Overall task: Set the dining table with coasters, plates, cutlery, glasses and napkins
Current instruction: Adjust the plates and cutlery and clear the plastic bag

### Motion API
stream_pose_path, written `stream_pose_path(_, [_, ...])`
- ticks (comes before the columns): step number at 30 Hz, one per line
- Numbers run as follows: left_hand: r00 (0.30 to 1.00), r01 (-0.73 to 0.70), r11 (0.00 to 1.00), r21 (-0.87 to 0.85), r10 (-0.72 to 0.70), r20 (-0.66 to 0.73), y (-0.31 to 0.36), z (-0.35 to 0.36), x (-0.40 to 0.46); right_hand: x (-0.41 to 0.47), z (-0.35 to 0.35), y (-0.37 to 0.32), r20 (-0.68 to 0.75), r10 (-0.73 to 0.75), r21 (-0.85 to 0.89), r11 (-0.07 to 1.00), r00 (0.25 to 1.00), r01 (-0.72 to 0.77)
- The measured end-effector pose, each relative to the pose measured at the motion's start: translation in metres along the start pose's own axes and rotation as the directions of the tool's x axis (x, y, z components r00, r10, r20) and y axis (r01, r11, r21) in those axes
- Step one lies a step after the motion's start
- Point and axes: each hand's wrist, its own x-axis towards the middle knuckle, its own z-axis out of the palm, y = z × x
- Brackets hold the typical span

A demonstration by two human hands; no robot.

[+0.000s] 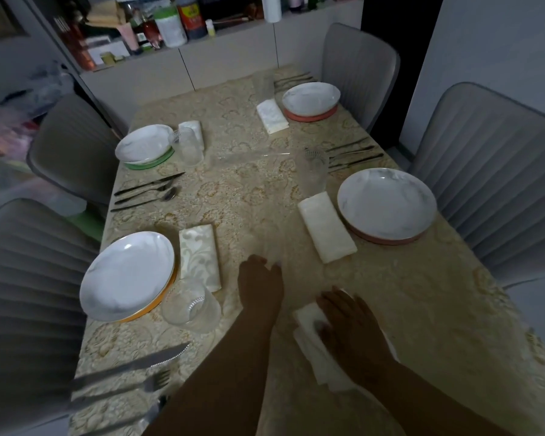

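Head view showed the right hand (348, 322) lying flat, fingers straight, on a white napkin (309, 341) on the table (422, 294). The left hand (260, 284) rested beside it, its grip slack and holding nothing.

Table (422, 309) (beige lace cloth): four plates on coasters, glasses, napkins, cutlery sets.

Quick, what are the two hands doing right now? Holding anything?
Left hand: open, fingers flat on the tablecloth, holding nothing.
Right hand: open, pressing flat on a white napkin, no grip on it.
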Motion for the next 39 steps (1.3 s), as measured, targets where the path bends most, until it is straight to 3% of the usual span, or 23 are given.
stream_pose_path(3, [1.0, -0.004, 0.997, 0.073, 0.004, 0.011, 0.009, 0.015, 0.018, 0.006, -0.004, 0.002, -0.105, -0.038, 0.096, 0.994, 0.994, 0.048])
stream_pose_path(6, [0.992, 0.075, 0.988, 0.137, -0.088, 0.091, 0.009, 0.026, 0.031, 0.015, -0.02, 0.002, -0.165, -0.053, 0.189, 0.978, 0.985, 0.084])
stream_pose_path(9, [0.974, 0.077, 0.986, 0.149, -0.106, 0.2, 0.006, 0.025, 0.042, 0.026, -0.046, -0.004, -0.087, 0.052, 0.37, 0.929, 0.995, -0.016])
stream_pose_path(12, [0.973, 0.086, 0.992, -0.096, -0.063, 0.223, 0.004, 0.013, 0.034, 0.045, -0.061, -0.011, -0.076, 0.152, 0.475, 0.875, 0.985, -0.098])
stream_pose_path(14, [0.973, 0.11, 0.931, -0.348, -0.029, 0.23, 0.007, 0.001, 0.017, 0.063, -0.067, -0.018, -0.014, 0.218, 0.546, 0.82, 0.976, -0.175])
stream_pose_path(16, [0.953, 0.147, 0.868, -0.474, 0.004, 0.303, 0.009, -0.009, 0.0, 0.085, -0.07, -0.025, 0.094, 0.284, 0.631, 0.724, 0.954, -0.278])
stream_pose_path(19, [0.895, 0.209, 0.846, -0.49, 0.036, 0.444, 0.012, -0.018, -0.015, 0.107, -0.072, -0.035, 0.15, 0.334, 0.744, 0.582, 0.931, -0.328])
stream_pose_path(21, [0.88, 0.261, 0.834, -0.487, 0.002, 0.475, 0.014, -0.018, -0.011, 0.114, -0.073, -0.037, 0.076, 0.362, 0.74, 0.604, 0.929, -0.296])
stream_pose_path(23, [0.92, 0.296, 0.805, -0.514, -0.094, 0.381, 0.016, -0.014, 0.005, 0.119, -0.073, -0.033, 0.031, 0.392, 0.729, 0.621, 0.919, -0.289])
stream_pose_path(25, [0.97, 0.234, 0.876, -0.421, -0.179, 0.166, 0.014, -0.009, 0.031, 0.121, -0.076, -0.029, 0.034, 0.384, 0.72, 0.631, 0.923, -0.289])
stream_pose_path(27, [0.985, 0.165, 0.965, -0.205, -0.151, 0.081, 0.015, -0.006, 0.055, 0.12, -0.079, -0.024, 0.046, 0.367, 0.691, 0.66, 0.929, -0.295])
stream_pose_path(29, [0.982, 0.121, 0.992, 0.029, -0.124, 0.143, 0.02, -0.001, 0.078, 0.117, -0.079, -0.019, 0.066, 0.356, 0.663, 0.682, 0.932, -0.308])
stream_pose_path(33, [0.943, 0.055, 0.931, 0.362, -0.168, 0.287, 0.026, 0.013, 0.108, 0.114, -0.077, -0.009, 0.097, 0.359, 0.672, 0.664, 0.928, -0.327])
stream_pose_path(35, [0.954, 0.097, 0.931, 0.351, -0.187, 0.233, 0.017, 0.02, 0.112, 0.112, -0.077, -0.006, 0.103, 0.351, 0.69, 0.649, 0.931, -0.321])
stream_pose_path(39, [0.988, 0.119, 0.981, 0.153, -0.132, 0.077, 0.007, 0.018, 0.092, 0.114, -0.082, -0.005, 0.102, 0.326, 0.693, 0.654, 0.94, -0.303])
